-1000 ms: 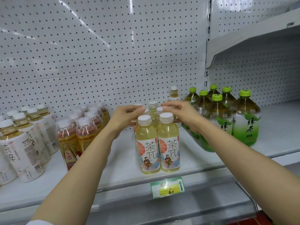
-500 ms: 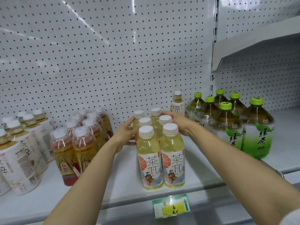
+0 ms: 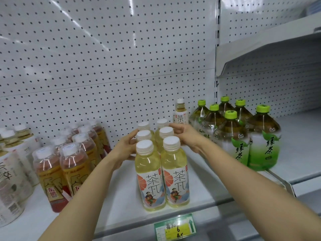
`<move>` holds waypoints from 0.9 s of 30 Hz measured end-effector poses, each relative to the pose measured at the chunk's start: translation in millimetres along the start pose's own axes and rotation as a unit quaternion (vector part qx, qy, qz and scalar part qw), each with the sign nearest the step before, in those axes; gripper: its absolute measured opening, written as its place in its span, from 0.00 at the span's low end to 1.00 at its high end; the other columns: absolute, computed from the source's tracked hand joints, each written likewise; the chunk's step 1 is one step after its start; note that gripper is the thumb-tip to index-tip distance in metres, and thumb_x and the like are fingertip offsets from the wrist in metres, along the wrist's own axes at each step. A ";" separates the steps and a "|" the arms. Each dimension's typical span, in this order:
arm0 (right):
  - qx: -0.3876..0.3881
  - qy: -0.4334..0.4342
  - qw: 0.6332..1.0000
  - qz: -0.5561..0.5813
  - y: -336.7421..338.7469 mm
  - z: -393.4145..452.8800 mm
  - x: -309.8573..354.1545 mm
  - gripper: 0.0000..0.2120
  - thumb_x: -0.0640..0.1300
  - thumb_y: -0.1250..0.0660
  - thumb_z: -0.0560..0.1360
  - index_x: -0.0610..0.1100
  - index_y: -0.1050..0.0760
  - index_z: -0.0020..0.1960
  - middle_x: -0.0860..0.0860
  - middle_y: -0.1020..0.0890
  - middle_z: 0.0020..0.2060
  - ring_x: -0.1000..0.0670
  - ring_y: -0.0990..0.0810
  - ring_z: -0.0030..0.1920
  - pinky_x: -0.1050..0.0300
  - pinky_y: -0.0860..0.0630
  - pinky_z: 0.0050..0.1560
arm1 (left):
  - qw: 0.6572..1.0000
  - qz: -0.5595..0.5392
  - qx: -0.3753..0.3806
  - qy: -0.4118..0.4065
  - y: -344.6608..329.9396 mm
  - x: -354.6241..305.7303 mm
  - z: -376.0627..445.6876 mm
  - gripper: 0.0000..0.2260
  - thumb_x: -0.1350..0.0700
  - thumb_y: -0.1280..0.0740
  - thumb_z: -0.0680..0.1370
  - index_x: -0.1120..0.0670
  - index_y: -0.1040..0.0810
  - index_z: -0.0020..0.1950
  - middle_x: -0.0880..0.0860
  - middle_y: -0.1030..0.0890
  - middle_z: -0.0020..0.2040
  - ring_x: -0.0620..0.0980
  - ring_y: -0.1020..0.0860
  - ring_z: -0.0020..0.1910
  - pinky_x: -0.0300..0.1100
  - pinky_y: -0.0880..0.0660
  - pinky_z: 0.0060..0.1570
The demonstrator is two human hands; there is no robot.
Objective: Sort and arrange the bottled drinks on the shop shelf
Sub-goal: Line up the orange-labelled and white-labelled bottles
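Pale yellow tea bottles with white caps stand in two rows running back from the shelf's front edge; the front pair (image 3: 162, 176) faces me. My left hand (image 3: 124, 150) grips the left middle bottle (image 3: 143, 136) from its left side, just under the cap. Round the right middle bottle (image 3: 166, 132) curl the fingers of my right hand (image 3: 188, 137), from the right. The two back bottles (image 3: 152, 124) show only their caps.
A single white-labelled tea bottle (image 3: 181, 113) stands behind, by the pegboard. Large green-capped green tea bottles (image 3: 262, 141) crowd the right. Red-brown tea bottles (image 3: 50, 171) and white-labelled bottles (image 3: 10, 180) fill the left. A green-and-yellow price tag (image 3: 175, 226) hangs on the white shelf (image 3: 121, 197) edge.
Both hands dropped from above the caps to the sides of the yellow bottles and closed in on the middle pair. The bottles look more tightly lined up.
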State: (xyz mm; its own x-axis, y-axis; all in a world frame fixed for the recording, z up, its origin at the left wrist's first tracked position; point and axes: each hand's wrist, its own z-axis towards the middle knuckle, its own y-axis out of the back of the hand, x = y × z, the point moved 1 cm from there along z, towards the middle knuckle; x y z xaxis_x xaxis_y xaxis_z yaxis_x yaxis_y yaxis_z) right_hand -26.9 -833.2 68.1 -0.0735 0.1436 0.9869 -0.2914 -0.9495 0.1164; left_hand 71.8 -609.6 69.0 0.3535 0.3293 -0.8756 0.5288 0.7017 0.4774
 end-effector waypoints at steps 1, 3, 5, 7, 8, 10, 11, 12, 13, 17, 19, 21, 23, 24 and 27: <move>0.003 -0.001 1.000 0.009 -3.4 -0.7 -1.2 0.25 0.33 0.32 0.75 0.47 0.28 0.70 0.49 0.18 0.61 0.47 0.19 0.59 0.47 0.22 0.59 | 1.000 -0.005 0.002 0.000 2.8 1.3 -2.2 0.25 0.64 0.36 0.81 0.42 0.32 0.73 0.36 0.15 0.44 0.39 0.16 0.41 0.36 0.21 0.34; -0.001 -0.001 1.000 0.027 -7.1 -3.2 -3.3 0.23 0.34 0.33 0.76 0.49 0.26 0.69 0.48 0.19 0.63 0.47 0.20 0.61 0.43 0.25 0.64 | 1.000 -0.024 0.004 0.009 6.8 2.1 -6.9 0.23 0.59 0.37 0.83 0.39 0.33 0.74 0.41 0.14 0.50 0.43 0.15 0.46 0.39 0.19 0.38; -0.010 0.004 0.999 0.045 -10.6 -7.6 -5.1 0.20 0.39 0.34 0.78 0.50 0.26 0.68 0.49 0.19 0.62 0.47 0.21 0.62 0.42 0.27 0.67 | 0.999 -0.035 0.000 0.021 6.4 -1.2 -14.5 0.16 0.45 0.42 0.84 0.38 0.30 0.72 0.47 0.17 0.59 0.48 0.16 0.51 0.41 0.18 0.42; -0.025 0.008 0.997 0.078 -18.0 -14.0 -8.8 0.14 0.47 0.38 0.81 0.53 0.24 0.65 0.51 0.18 0.58 0.47 0.21 0.61 0.43 0.28 0.68 | 0.998 -0.047 -0.002 0.038 2.7 -4.6 -19.3 0.21 0.34 0.47 0.81 0.40 0.25 0.67 0.49 0.19 0.62 0.50 0.17 0.54 0.41 0.19 0.42; -0.027 0.005 0.995 0.099 -23.1 -16.8 -10.8 0.12 0.52 0.41 0.82 0.55 0.23 0.62 0.52 0.17 0.56 0.47 0.21 0.61 0.44 0.27 0.67 | 0.998 -0.047 -0.007 0.042 -1.1 -6.6 -21.9 0.23 0.32 0.49 0.80 0.40 0.24 0.66 0.49 0.19 0.61 0.50 0.18 0.54 0.41 0.21 0.42; -0.019 -0.003 0.991 0.131 -33.9 -22.5 -14.6 0.14 0.59 0.46 0.82 0.59 0.25 0.59 0.52 0.18 0.55 0.47 0.20 0.59 0.45 0.25 0.64 | 0.998 -0.043 -0.016 0.043 -8.9 -10.4 -27.3 0.26 0.31 0.52 0.80 0.39 0.28 0.70 0.49 0.20 0.62 0.48 0.20 0.55 0.40 0.24 0.42; -0.021 -0.002 0.990 0.136 -37.6 -25.1 -15.1 0.15 0.61 0.48 0.81 0.60 0.25 0.59 0.52 0.18 0.55 0.48 0.20 0.58 0.45 0.24 0.63 | 0.998 -0.042 -0.018 0.041 -11.9 -12.4 -29.4 0.26 0.30 0.53 0.80 0.38 0.31 0.73 0.49 0.21 0.63 0.47 0.21 0.56 0.40 0.25 0.42; -0.030 0.001 0.990 0.136 -39.6 -25.5 -16.0 0.16 0.62 0.49 0.81 0.61 0.25 0.59 0.51 0.19 0.55 0.49 0.20 0.57 0.47 0.23 0.61 | 0.998 -0.043 -0.020 0.039 -12.8 -13.0 -31.2 0.27 0.30 0.54 0.79 0.37 0.32 0.73 0.49 0.21 0.64 0.47 0.21 0.57 0.39 0.25 0.42; -0.041 0.008 0.991 0.130 -40.6 -27.3 -14.5 0.17 0.61 0.49 0.82 0.60 0.25 0.60 0.52 0.19 0.55 0.49 0.20 0.56 0.48 0.23 0.60 | 0.998 -0.050 -0.022 0.040 -12.8 -13.0 -33.1 0.28 0.29 0.53 0.79 0.38 0.31 0.73 0.49 0.21 0.64 0.47 0.21 0.57 0.39 0.25 0.43; -0.086 0.041 0.995 0.004 -35.1 -32.5 -11.1 0.24 0.59 0.49 0.83 0.50 0.29 0.71 0.49 0.25 0.68 0.47 0.26 0.68 0.44 0.30 0.70 | 0.997 -0.065 -0.033 0.040 -12.5 -12.1 -42.9 0.27 0.30 0.53 0.79 0.40 0.28 0.70 0.49 0.22 0.66 0.47 0.22 0.58 0.39 0.24 0.46; -0.129 0.076 0.984 -0.091 -29.0 -38.4 -11.8 0.20 0.55 0.48 0.84 0.46 0.25 0.66 0.47 0.21 0.64 0.47 0.23 0.64 0.47 0.28 0.66 | 0.994 -0.078 -0.075 -0.002 -13.0 -13.6 -45.6 0.26 0.34 0.54 0.81 0.41 0.34 0.76 0.50 0.28 0.73 0.52 0.25 0.65 0.43 0.26 0.56; -0.168 0.125 0.959 -0.191 -22.5 -44.2 -8.8 0.17 0.50 0.45 0.84 0.43 0.23 0.62 0.47 0.17 0.55 0.47 0.19 0.55 0.48 0.23 0.59 | 0.985 -0.096 -0.131 -0.059 -10.9 -23.7 -52.8 0.26 0.35 0.54 0.82 0.41 0.39 0.79 0.48 0.33 0.77 0.50 0.30 0.70 0.48 0.32 0.68; -0.203 0.163 0.921 -0.291 -17.1 -48.4 -3.7 0.15 0.49 0.43 0.83 0.44 0.22 0.61 0.49 0.17 0.52 0.48 0.19 0.51 0.49 0.22 0.53 | 0.979 -0.051 -0.148 -0.129 -8.9 -42.7 -64.4 0.28 0.33 0.53 0.81 0.39 0.41 0.79 0.42 0.37 0.78 0.43 0.36 0.74 0.48 0.41 0.75; -0.224 0.176 0.896 -0.341 -15.0 -48.9 -0.5 0.15 0.48 0.43 0.83 0.43 0.22 0.60 0.49 0.17 0.51 0.48 0.20 0.49 0.50 0.22 0.51 | 0.978 -0.014 -0.136 -0.160 -9.2 -53.7 -71.1 0.29 0.32 0.52 0.79 0.39 0.42 0.79 0.38 0.40 0.78 0.39 0.39 0.74 0.45 0.45 0.75; -0.263 0.202 0.824 -0.460 -9.5 -44.8 9.2 0.14 0.47 0.44 0.83 0.44 0.23 0.60 0.46 0.17 0.51 0.44 0.20 0.51 0.52 0.24 0.46 | 0.966 0.140 -0.059 -0.207 -14.6 -83.6 -85.5 0.32 0.28 0.50 0.77 0.37 0.45 0.79 0.35 0.45 0.76 0.37 0.45 0.75 0.42 0.49 0.73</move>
State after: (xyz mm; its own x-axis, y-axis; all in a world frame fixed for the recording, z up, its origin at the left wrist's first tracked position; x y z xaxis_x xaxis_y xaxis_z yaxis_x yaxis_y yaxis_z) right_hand -67.6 -810.4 71.1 0.1283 0.9167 0.3785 -0.7665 -0.1506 0.6244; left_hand -31.5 -593.4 128.9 0.7613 0.2528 -0.5971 0.2850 0.6967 0.6583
